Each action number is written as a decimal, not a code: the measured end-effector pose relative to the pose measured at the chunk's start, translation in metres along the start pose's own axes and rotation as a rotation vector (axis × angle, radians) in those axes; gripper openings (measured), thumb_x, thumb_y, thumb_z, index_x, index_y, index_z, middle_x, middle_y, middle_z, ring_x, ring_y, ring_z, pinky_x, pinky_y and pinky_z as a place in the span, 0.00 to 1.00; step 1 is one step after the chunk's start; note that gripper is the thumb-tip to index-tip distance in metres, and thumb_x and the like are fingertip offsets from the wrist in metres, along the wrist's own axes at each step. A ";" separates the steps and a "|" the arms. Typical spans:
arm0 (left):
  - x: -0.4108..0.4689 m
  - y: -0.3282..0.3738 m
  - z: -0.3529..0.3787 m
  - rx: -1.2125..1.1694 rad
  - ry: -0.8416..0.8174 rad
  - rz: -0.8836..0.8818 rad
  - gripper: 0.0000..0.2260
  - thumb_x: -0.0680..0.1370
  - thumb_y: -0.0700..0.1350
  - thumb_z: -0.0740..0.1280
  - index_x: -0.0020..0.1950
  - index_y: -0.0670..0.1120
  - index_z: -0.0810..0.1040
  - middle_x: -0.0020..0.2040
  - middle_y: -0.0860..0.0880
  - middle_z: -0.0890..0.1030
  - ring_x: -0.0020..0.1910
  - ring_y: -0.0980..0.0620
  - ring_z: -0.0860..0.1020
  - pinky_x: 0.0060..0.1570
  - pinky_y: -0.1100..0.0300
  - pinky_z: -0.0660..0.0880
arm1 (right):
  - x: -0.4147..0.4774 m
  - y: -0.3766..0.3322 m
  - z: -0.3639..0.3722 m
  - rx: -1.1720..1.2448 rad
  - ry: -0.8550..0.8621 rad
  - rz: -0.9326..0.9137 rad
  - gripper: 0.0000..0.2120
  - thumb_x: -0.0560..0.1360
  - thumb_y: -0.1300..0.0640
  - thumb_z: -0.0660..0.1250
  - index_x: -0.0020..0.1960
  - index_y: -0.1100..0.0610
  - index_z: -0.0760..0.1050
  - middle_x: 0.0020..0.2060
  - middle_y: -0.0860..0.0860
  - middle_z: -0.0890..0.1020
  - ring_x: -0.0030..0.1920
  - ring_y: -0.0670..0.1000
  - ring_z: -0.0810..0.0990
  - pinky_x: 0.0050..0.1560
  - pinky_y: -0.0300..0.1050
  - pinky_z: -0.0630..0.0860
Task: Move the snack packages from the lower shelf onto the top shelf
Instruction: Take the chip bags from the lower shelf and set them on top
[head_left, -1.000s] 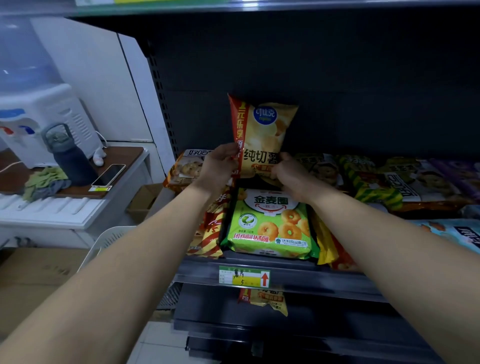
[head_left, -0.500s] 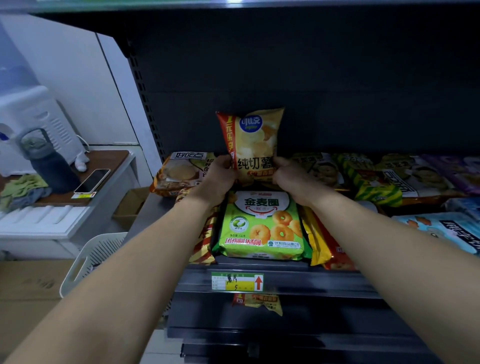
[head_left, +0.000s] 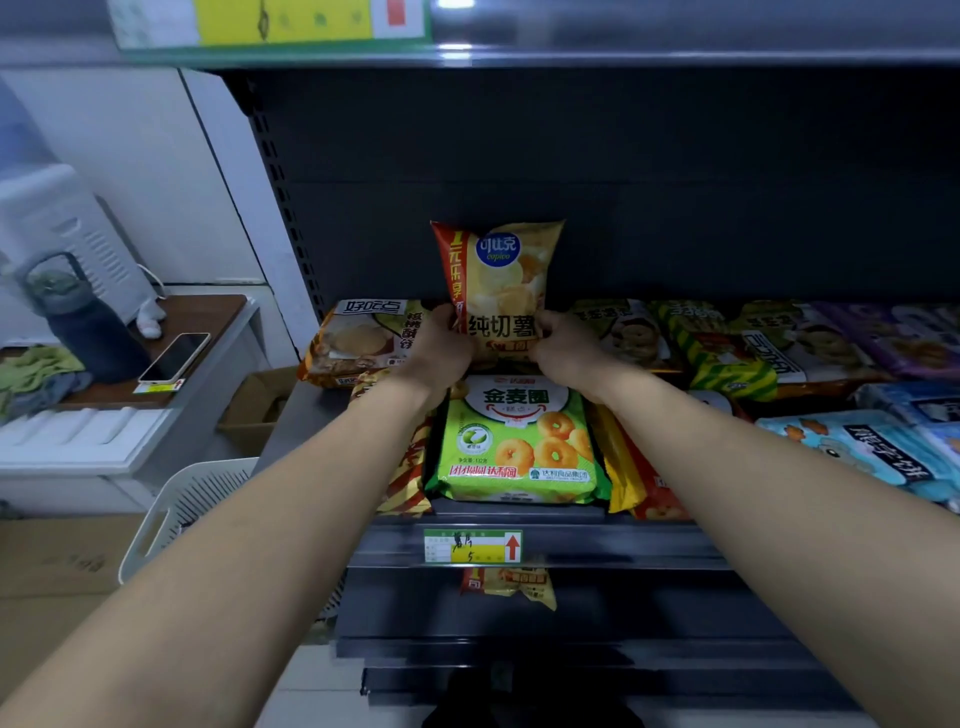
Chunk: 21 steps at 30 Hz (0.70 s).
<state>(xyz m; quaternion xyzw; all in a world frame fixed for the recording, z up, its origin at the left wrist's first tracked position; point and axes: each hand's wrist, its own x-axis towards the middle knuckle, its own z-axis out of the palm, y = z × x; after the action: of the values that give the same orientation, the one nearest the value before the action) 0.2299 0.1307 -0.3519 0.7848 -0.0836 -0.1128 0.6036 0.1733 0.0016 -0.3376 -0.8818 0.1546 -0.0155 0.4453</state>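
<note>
A glossy, puffed chip bag (head_left: 498, 275), yellow with a red band down its left side and a blue round logo, stands upright in front of the matte dark back panel (head_left: 675, 182) of the shelf (head_left: 649, 545). Both grips hold it near its lower corners: the left grip (head_left: 441, 348) has its fingers curled round the bag's left edge, and the right grip (head_left: 563, 348) pinches the right edge. The hands hide whether the bag's bottom seam rests on anything. Just below the hands lies a flat, rectangular green pack (head_left: 514, 441) printed with golden rings, its film shiny and smooth, on top of a red-and-yellow striped pack (head_left: 405, 483). A tan cookie pack (head_left: 358, 338) lies flat to the left, a green-and-yellow striped pack (head_left: 727, 358) and a pale blue pack (head_left: 872, 452) to the right. A green and yellow price tag (head_left: 472, 545) with a red arrow sits on the shelf's grey metal lip, and another crinkled yellow bag (head_left: 509, 584) shows on the level beneath. At left, a wood-topped counter (head_left: 208, 317) carries a phone (head_left: 174, 356) and a dark bottle (head_left: 88, 322); a white slatted plastic basket (head_left: 182, 509) stands below.
</note>
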 end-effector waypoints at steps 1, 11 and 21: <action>-0.004 0.003 -0.002 0.028 0.001 0.019 0.16 0.72 0.30 0.63 0.58 0.39 0.76 0.54 0.42 0.81 0.53 0.45 0.79 0.51 0.52 0.78 | -0.004 -0.004 -0.001 -0.003 0.012 -0.006 0.20 0.76 0.68 0.58 0.66 0.57 0.72 0.60 0.55 0.78 0.59 0.53 0.77 0.53 0.40 0.73; -0.058 0.048 -0.018 0.212 0.002 0.090 0.17 0.75 0.31 0.62 0.64 0.38 0.74 0.59 0.41 0.79 0.58 0.44 0.78 0.45 0.68 0.74 | -0.064 -0.054 -0.020 -0.167 0.077 -0.063 0.19 0.77 0.63 0.61 0.68 0.60 0.71 0.67 0.56 0.73 0.66 0.56 0.72 0.65 0.45 0.69; -0.165 0.082 -0.031 0.214 0.056 0.177 0.15 0.78 0.33 0.62 0.64 0.38 0.73 0.57 0.43 0.78 0.54 0.51 0.75 0.52 0.66 0.74 | -0.165 -0.071 -0.048 -0.126 0.117 -0.202 0.21 0.78 0.58 0.63 0.70 0.58 0.69 0.67 0.53 0.74 0.68 0.52 0.71 0.66 0.40 0.64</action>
<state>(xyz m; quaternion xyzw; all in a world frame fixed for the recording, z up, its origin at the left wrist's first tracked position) 0.0806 0.1822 -0.2530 0.8371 -0.1473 -0.0277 0.5261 0.0265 0.0508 -0.2348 -0.9167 0.0912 -0.1020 0.3753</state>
